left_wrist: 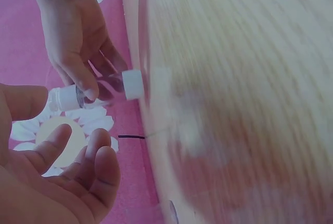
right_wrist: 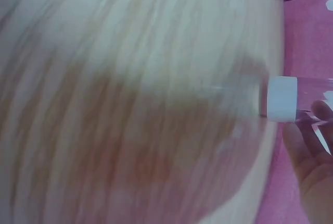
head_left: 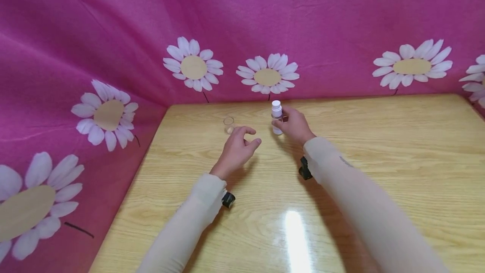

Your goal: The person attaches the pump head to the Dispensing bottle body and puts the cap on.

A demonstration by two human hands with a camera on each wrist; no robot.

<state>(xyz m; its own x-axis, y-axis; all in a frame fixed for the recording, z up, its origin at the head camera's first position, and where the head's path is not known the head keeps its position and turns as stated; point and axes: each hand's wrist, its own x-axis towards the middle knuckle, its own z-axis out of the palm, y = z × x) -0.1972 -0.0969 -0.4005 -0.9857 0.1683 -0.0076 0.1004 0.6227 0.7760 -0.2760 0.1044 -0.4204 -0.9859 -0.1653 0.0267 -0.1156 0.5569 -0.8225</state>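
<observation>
My right hand (head_left: 297,126) grips a small bottle (head_left: 276,111) from its right side, fingers and thumb round the clear middle. The bottle is upright, with a white top and a white band (left_wrist: 133,84) at its lower end. Its lower end (right_wrist: 282,99) is close to the tabletop; whether it touches I cannot tell. My left hand (head_left: 239,148) is held over the table to the left of the bottle, fingers loosely bent, holding nothing. Just beyond its fingertips stands a clear, round-rimmed container (head_left: 228,120) with something pale at its bottom, partly hidden by the hand.
The wooden table (head_left: 379,155) spreads out below both arms. A pink cloth (head_left: 322,20) with large daisies hangs along its back and left edges. A bright light reflection (head_left: 297,241) lies on the near part of the tabletop.
</observation>
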